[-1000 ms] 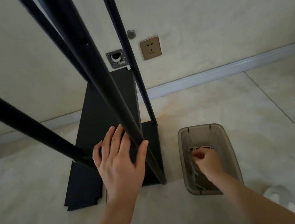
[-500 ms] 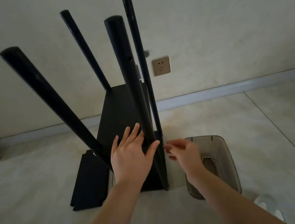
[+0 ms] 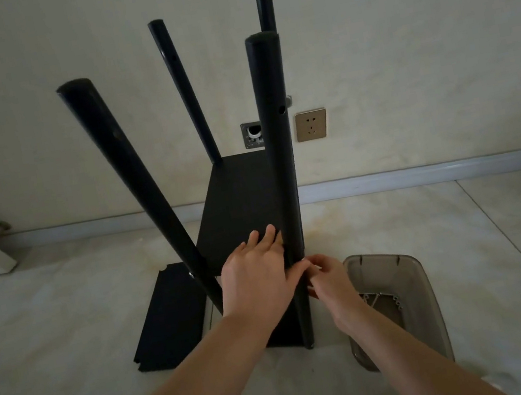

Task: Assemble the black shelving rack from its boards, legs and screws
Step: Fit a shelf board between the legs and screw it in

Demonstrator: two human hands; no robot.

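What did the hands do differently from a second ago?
The right hand came out of the grey bin and moved left to the near black leg, fingers pinched against it; whether it holds a screw is hidden. The left hand stayed flat on the board, steadying that leg. The spare board on the floor did not move.

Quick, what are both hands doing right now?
Left hand: open, pressed against the near leg.
Right hand: fingers pinched at that leg; what it holds cannot be told.

Bin point(image 3: 416, 277) right of rack point(image 3: 241, 193); board point(image 3: 169, 318) left (screws perhaps inside bin).
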